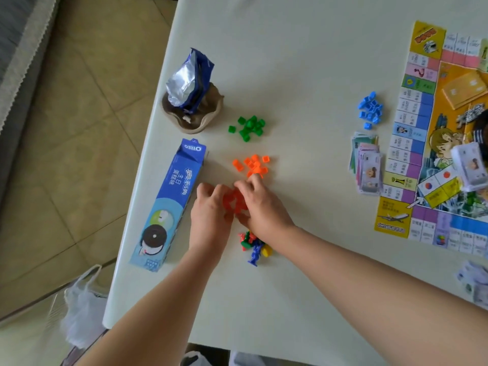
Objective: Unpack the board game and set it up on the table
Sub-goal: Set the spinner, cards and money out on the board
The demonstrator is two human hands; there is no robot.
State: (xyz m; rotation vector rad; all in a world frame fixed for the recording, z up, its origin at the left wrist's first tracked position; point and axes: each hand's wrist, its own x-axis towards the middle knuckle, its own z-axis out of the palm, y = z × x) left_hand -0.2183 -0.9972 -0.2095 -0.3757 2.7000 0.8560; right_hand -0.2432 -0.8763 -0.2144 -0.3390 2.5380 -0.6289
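Both hands met over a blurred clump of red pieces (233,200) on the tabletop (303,62). The left hand (211,210) and right hand (260,204) curled their fingers against it, hiding much of it; whether either actually gripped a piece could not be told. Orange pieces (253,165) lay just beyond, the green pieces (249,126) farther on. The right wrist partly covered the mixed pawns (253,245). The board (420,133) ran off the right edge, with blue pieces (369,109) and banknotes (367,165) beside it.
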